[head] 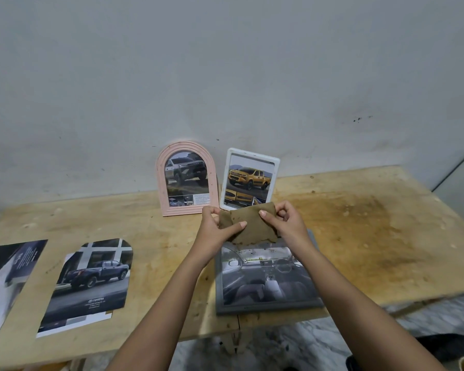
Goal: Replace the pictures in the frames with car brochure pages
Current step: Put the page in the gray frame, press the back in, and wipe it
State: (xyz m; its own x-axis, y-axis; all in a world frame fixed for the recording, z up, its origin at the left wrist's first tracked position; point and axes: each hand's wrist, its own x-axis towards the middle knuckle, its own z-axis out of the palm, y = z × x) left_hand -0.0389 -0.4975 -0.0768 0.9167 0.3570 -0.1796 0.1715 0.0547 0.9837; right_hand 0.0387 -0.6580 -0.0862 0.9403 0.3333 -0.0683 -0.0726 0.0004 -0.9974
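grey frame (268,307) lies flat on the wooden table (359,226), toward five o'clock from the table's middle and close to the front edge. a car-interior brochure page (263,282) shows inside it.

over the frame's twelve o'clock edge, both hands hold a brown cloth (252,228). the left hand (214,231) grips the cloth's nine o'clock side, thumb stretched across its face and fingers curled behind. the right hand (287,223) pinches the three o'clock side, thumb on the front and fingers curled. the cloth's ragged lower edge overlaps the frame's far edge in the view; whether the two touch cannot be told.

at twelve o'clock from the cloth, two frames stand upright against the wall (225,76). the pink arched frame (161,183) holds a page with a silver pickup. just at its three o'clock, the white rectangular frame (275,172) holds a page with a yellow pickup, and its lower edge is partly hidden behind the cloth.

at nine o'clock from the grey frame, well apart from it, an arch-cut brochure page (91,285) lies flat, showing a blue-grey pickup and a toyota logo. farther toward nine o'clock, a dark brochure page (6,277) lies flat, cut off by the picture's edge.
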